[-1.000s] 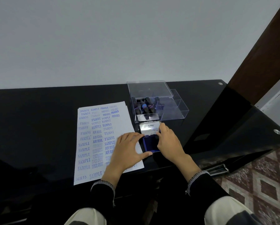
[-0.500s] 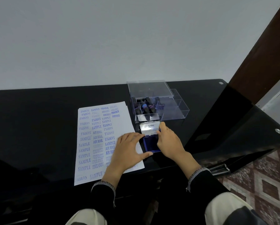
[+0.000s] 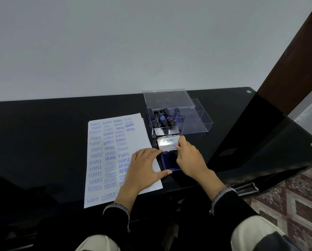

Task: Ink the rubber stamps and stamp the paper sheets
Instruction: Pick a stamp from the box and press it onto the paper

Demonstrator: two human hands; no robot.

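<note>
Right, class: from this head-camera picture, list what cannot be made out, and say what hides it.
- Stamps in the clear box: faces hidden, wording unknown.
- Paper sheets: right-hand prints covered by the left hand.
- Ink pad: right part hidden by the right hand.
- Lid small print: too small.

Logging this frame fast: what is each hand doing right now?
Left hand: fingers spread, bracing the ink pad base, thumb at its near edge.
Right hand: pinches the ink pad's lid.
</note>
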